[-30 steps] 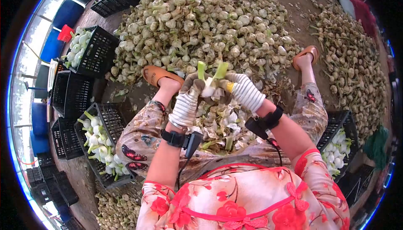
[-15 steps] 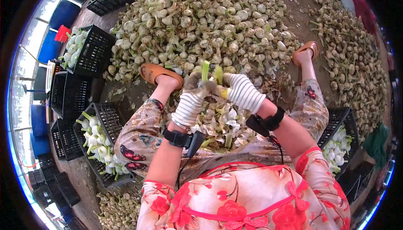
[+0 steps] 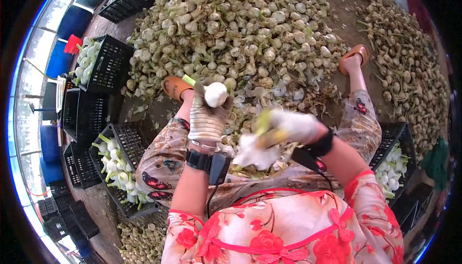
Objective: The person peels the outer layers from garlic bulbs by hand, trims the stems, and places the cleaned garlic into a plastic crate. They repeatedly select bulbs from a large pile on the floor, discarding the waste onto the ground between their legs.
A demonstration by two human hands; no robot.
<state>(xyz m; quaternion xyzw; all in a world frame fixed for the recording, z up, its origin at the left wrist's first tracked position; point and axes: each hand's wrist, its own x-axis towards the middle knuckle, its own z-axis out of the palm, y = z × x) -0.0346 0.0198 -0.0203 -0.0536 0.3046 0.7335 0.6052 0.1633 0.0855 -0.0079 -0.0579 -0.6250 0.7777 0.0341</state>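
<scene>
My left hand, in a white knitted glove with darker fingers, is closed around a clean white garlic bulb. The bulb's short green stem sticks out to the upper left. To its right and lower, my right hand is smeared by motion. Its gloved fingers are closed on papery white garlic skin hanging over my lap. A yellow item shows at those fingers, too blurred to name. Beneath both hands lies a litter of loose skins and stem pieces.
A large heap of unpeeled garlic spreads ahead of my feet, with another heap at the right. Black crates of white bulbs stand at my left and right. More crates line the left wall.
My hands have moved apart. The left has turned up, showing a white garlic bulb; the right has swung down and right, with white skin now trailing from it.
</scene>
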